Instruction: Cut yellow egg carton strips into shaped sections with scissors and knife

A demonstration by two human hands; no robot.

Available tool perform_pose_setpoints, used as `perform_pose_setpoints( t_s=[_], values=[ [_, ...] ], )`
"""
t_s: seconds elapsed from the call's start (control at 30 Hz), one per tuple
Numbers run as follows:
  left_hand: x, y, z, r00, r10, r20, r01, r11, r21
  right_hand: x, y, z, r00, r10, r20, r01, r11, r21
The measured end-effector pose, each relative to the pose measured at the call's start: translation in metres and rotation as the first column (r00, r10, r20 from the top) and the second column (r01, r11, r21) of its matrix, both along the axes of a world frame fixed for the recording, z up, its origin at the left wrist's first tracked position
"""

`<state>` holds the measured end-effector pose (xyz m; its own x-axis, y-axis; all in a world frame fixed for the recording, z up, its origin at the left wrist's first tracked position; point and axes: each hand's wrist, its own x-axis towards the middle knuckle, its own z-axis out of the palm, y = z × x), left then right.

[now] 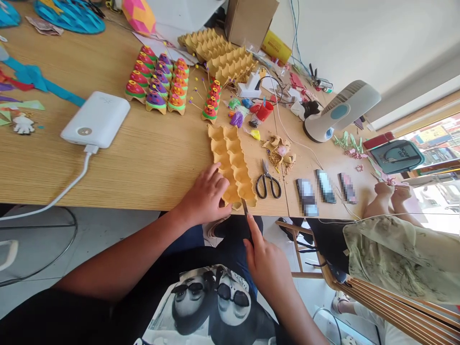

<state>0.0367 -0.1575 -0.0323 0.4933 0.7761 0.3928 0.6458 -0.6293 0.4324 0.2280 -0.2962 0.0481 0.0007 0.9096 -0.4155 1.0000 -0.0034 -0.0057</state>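
A knife (245, 207) meets the near edge of an egg-carton strip (235, 163) at the middle of the frame.
The blade could slip if the right hand (266, 258) pushes hard, perhaps nicking the left hand's (210, 189) thumb, which sits close by; the thin-looking cups might also tear or buckle, and the strip could skid, lying right at the front edge of the tabletop (172, 165). The strip lies under and just beyond the left hand, whose bent fingers rest on its left side, though whether they pinch it I cannot tell; it lies ahead of the right hand, which is closed around the knife handle, index finger extended.
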Motion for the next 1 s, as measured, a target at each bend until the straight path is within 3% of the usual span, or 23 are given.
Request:
perform_pose_setpoints(
  t_s=[0.3,0.57,0.83,1.0],
  values=[
    [0.0,0.002,-0.002,1.0,-0.02,0.024,0.021,1.0,-0.01,-0.008,0.023,0.004,1.0,0.024,0.016,-0.025,1.0,0.017],
    [0.0,0.001,-0.003,0.999,-0.007,0.045,0.007,1.0,-0.006,0.001,-0.003,0.004,1.0,0.003,-0.007,-0.003,1.0,0.016],
    [0.0,0.003,-0.003,1.0,-0.018,0.021,0.018,1.0,0.004,-0.009,0.025,0.009,0.999,0.002,-0.038,0.0,0.999,0.037],
    [0.001,0.001,-0.003,1.0,0.007,0.019,-0.007,1.0,0.012,-0.004,0.007,0.005,1.0,0.009,-0.007,-0.009,0.999,0.05]
  ],
)
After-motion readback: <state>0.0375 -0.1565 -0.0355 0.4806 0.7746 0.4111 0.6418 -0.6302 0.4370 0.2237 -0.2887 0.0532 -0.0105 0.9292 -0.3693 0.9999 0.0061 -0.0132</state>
